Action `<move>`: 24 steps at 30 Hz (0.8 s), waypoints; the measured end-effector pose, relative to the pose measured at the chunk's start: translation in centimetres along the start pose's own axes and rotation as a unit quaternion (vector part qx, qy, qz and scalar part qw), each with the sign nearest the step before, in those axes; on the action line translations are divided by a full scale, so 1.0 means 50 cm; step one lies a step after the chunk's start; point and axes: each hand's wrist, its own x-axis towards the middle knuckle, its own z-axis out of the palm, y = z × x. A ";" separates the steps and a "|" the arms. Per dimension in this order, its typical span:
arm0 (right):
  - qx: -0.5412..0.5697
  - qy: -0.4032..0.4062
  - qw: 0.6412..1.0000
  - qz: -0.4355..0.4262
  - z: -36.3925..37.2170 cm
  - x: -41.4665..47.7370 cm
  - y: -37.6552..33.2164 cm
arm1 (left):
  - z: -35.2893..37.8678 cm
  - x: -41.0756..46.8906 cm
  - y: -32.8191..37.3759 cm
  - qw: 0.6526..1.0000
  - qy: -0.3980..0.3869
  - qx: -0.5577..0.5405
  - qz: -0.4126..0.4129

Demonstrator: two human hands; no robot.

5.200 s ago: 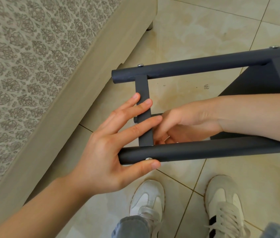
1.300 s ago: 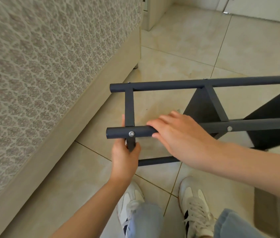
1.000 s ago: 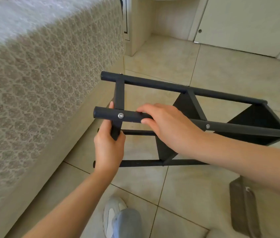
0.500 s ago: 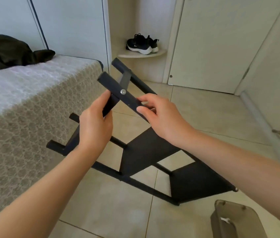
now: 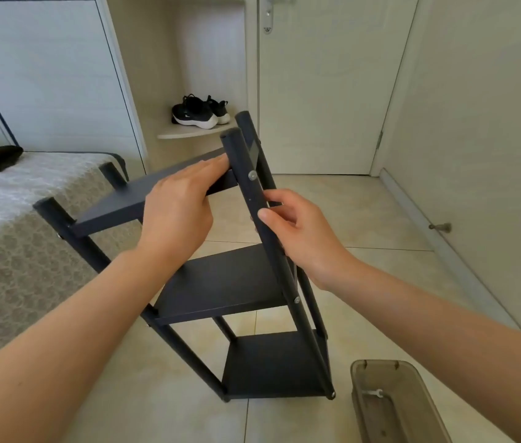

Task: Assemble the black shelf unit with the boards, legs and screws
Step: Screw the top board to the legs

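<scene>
The black shelf unit [image 5: 230, 282] stands nearly upright on the tiled floor, its feet down and its top tilted toward me. It has three boards joined to four round legs by silver screws. My left hand [image 5: 179, 209] lies on the top board [image 5: 115, 206], fingers stretched along it toward the near right leg. My right hand [image 5: 297, 231] grips that near right leg [image 5: 254, 193] just below a screw [image 5: 252, 175], thumb on the front of the tube.
A bed [image 5: 13, 225] with a patterned cover lies at the left, touching or close to the shelf's left legs. A translucent brown plastic bin [image 5: 393, 407] with a small wrench inside sits on the floor at lower right. A closed door [image 5: 323, 91] and black sneakers [image 5: 198, 111] on a corner shelf are behind.
The shelf unit has swung from lying on its side to standing on its feet. My left hand moved from gripping a crossbar to lying on the top board. My view rose.
</scene>
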 end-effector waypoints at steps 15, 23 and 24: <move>0.009 0.056 0.996 0.073 -0.119 -0.185 0.082 | 0.063 -0.066 0.185 0.989 -0.070 0.046 0.123; 0.005 0.084 0.991 0.107 -0.157 -0.231 0.115 | 0.033 -0.092 0.187 0.990 -0.063 0.059 0.115; 0.003 0.089 0.990 0.109 -0.162 -0.232 0.118 | 0.028 -0.098 0.181 0.991 -0.057 0.061 0.108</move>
